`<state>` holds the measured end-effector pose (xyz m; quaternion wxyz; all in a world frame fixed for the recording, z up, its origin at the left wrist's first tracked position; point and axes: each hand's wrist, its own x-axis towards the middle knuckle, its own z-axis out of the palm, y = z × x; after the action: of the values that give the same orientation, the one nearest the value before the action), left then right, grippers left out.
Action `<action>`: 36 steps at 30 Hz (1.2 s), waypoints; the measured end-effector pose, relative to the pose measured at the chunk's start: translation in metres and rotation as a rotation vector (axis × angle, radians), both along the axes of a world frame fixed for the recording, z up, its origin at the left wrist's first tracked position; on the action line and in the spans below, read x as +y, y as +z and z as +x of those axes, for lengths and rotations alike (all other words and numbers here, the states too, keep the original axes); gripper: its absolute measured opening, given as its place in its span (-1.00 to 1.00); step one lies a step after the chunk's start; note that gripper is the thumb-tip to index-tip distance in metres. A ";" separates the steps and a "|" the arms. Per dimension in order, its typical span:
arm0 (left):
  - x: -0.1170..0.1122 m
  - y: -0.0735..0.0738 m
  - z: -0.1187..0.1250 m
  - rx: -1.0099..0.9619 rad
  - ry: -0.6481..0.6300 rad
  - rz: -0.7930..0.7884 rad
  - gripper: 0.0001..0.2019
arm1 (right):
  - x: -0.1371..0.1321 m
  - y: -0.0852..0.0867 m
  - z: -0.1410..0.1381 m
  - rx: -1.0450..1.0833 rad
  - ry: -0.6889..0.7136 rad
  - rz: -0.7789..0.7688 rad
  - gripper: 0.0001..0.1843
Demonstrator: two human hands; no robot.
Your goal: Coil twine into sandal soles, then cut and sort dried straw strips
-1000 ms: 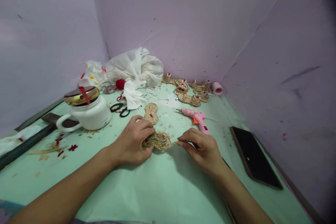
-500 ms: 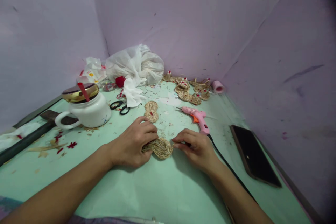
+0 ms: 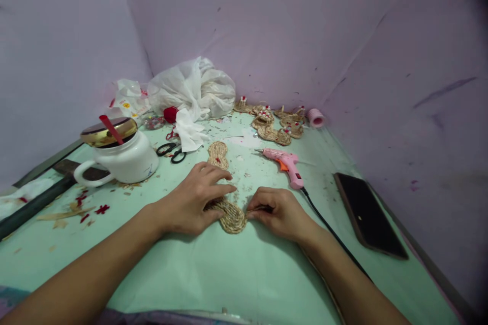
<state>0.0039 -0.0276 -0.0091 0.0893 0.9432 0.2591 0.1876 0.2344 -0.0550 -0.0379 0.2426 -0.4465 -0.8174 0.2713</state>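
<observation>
A coiled jute-rope sole (image 3: 231, 217) lies flat on the pale green table (image 3: 236, 274) in front of me. My left hand (image 3: 192, 202) rests on its left part with fingers stretched flat, pressing it down. My right hand (image 3: 277, 212) is curled at the sole's right edge, fingertips pinched against the rope end there. A second, finished jute sole (image 3: 218, 155) lies just beyond my left hand. A pink glue gun (image 3: 286, 163) lies behind my right hand, its black cord running past my right wrist.
A white mug with gold lid (image 3: 118, 155) stands at left, a hammer (image 3: 38, 198) beside it. Black scissors (image 3: 171, 151), white plastic bags (image 3: 194, 89), several small jute pieces (image 3: 276, 124), a pink roll (image 3: 315, 118) sit at the back. A dark phone (image 3: 368, 218) lies right.
The sole has been turned and laid flatter. My left fingers have stretched out over it, and my right hand has drawn in from the loose rope tail to the sole's edge.
</observation>
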 end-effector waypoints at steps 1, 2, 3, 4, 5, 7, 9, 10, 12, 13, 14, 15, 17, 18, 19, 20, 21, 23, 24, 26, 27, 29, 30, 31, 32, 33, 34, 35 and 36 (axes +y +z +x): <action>0.000 0.000 0.000 -0.010 0.016 0.041 -0.62 | 0.000 0.000 0.000 -0.002 -0.001 -0.001 -1.00; -0.001 0.000 0.001 -0.013 0.026 0.084 -0.68 | 0.000 0.000 0.000 -0.003 -0.003 -0.001 -1.00; -0.003 -0.001 0.003 -0.011 0.038 0.124 -0.77 | 0.000 0.000 -0.001 -0.004 -0.003 -0.001 -1.00; -0.005 -0.001 0.004 -0.011 0.064 0.158 -0.85 | 0.000 0.000 -0.001 -0.005 -0.005 -0.001 -1.00; -0.008 -0.002 0.007 -0.011 0.114 0.179 -0.84 | 0.000 -0.001 -0.001 -0.004 -0.007 0.000 -1.00; -0.015 -0.003 0.011 -0.007 0.273 0.163 -0.71 | 0.000 -0.001 -0.002 -0.005 -0.013 0.004 -1.00; -0.022 -0.005 0.016 0.050 0.427 0.085 -0.67 | 0.000 -0.001 -0.002 -0.009 -0.020 0.006 -0.99; -0.026 -0.005 0.018 0.109 0.462 0.041 -0.68 | 0.000 0.000 -0.002 -0.012 -0.022 0.007 -0.98; -0.030 -0.006 0.022 0.243 0.464 -0.021 -0.69 | 0.000 0.001 0.000 -0.024 -0.009 0.005 -0.97; -0.032 -0.006 0.023 0.298 0.455 -0.043 -0.70 | 0.000 0.002 0.001 -0.032 0.001 0.002 -0.96; -0.033 -0.006 0.025 0.337 0.447 -0.063 -0.70 | 0.001 0.003 0.002 -0.040 0.006 -0.001 -0.94; -0.033 -0.006 0.025 0.362 0.446 -0.081 -0.70 | 0.001 0.004 0.003 -0.048 0.002 -0.005 -0.92; -0.033 -0.005 0.026 0.387 0.452 -0.108 -0.70 | 0.003 0.004 0.005 -0.059 -0.031 -0.005 -0.90; -0.032 -0.005 0.026 0.392 0.457 -0.115 -0.69 | 0.004 0.004 0.005 -0.059 -0.053 0.002 -0.91; -0.032 -0.006 0.027 0.394 0.462 -0.120 -0.69 | 0.005 0.003 0.004 -0.060 -0.069 0.015 -0.91; -0.032 -0.006 0.027 0.394 0.466 -0.123 -0.70 | 0.006 0.002 0.003 -0.059 -0.076 0.033 -0.92; -0.032 -0.006 0.027 0.393 0.470 -0.127 -0.70 | 0.007 0.001 0.002 -0.059 -0.075 0.056 -0.93; -0.031 -0.005 0.028 0.394 0.480 -0.135 -0.70 | 0.010 -0.001 -0.001 -0.061 -0.061 0.105 -0.95; -0.031 -0.005 0.029 0.397 0.484 -0.140 -0.71 | 0.011 -0.002 -0.002 -0.062 -0.054 0.126 -0.96; -0.031 -0.004 0.030 0.403 0.489 -0.154 -0.71 | 0.013 -0.004 -0.004 -0.065 -0.051 0.154 -0.97; -0.031 -0.004 0.030 0.403 0.490 -0.161 -0.71 | 0.013 -0.004 -0.005 -0.066 -0.060 0.162 -0.95; -0.031 -0.004 0.030 0.399 0.484 -0.170 -0.71 | 0.014 -0.005 -0.006 -0.075 -0.090 0.166 -0.92; -0.031 -0.004 0.030 0.396 0.476 -0.170 -0.71 | 0.014 -0.005 -0.006 -0.081 -0.104 0.163 -0.90; -0.031 -0.004 0.029 0.393 0.466 -0.169 -0.71 | 0.014 -0.005 -0.007 -0.086 -0.113 0.158 -0.90; -0.032 -0.004 0.029 0.389 0.452 -0.168 -0.71 | 0.013 -0.005 -0.007 -0.090 -0.115 0.151 -0.90; -0.032 -0.004 0.028 0.383 0.438 -0.167 -0.71 | 0.013 -0.005 -0.007 -0.090 -0.111 0.142 -0.92; -0.032 -0.004 0.027 0.375 0.422 -0.168 -0.72 | 0.013 -0.005 -0.008 -0.086 -0.105 0.133 -0.93; -0.031 -0.003 0.026 0.365 0.407 -0.172 -0.73 | 0.013 -0.005 -0.008 -0.080 -0.098 0.125 -0.93; -0.031 -0.002 0.025 0.354 0.392 -0.181 -0.74 | 0.014 -0.006 -0.008 -0.073 -0.091 0.118 -0.93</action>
<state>0.0292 -0.0589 -0.0113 0.0884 0.8813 0.4641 0.0095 0.2261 -0.0414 -0.0434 0.2504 -0.4778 -0.8191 0.1951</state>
